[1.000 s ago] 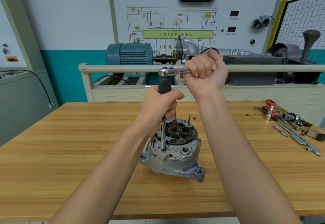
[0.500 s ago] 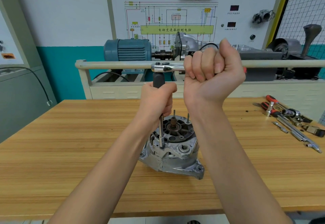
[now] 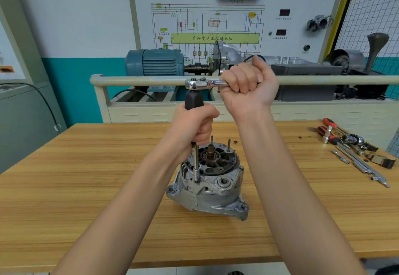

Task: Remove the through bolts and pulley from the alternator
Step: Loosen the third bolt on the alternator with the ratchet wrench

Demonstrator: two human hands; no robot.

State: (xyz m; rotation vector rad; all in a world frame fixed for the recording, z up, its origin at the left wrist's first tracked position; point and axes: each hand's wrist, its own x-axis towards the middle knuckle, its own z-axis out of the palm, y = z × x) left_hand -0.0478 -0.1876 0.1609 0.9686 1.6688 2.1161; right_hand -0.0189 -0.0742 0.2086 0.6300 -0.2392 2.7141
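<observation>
1. Near the centre of the frame, on the wooden table (image 3: 86,188), stands the alternator (image 3: 207,188), its open end facing up. The pulley is not visible on the shaft.
2. The left hand (image 3: 194,125) has its fingers wrapped tightly around the black handle of the upright extension (image 3: 196,162), whose socket sits on a through bolt near the housing's front left edge.
3. The right hand (image 3: 248,84) is a closed fist clamped on the ratchet (image 3: 200,84), which lies level, above the centre.
4. Two other through bolts (image 3: 228,145) stand raised at the back of the housing, so they look already loosened.
5. I judge the alternator heavy and rigid, a metal casting, and nothing clamps it. It may turn or tip under the ratchet force.
6. Best places to hold it are the mounting lugs or the housing sides, not the thin cooling ribs.
7. Loose tools (image 3: 354,151) lie at the right edge.
</observation>
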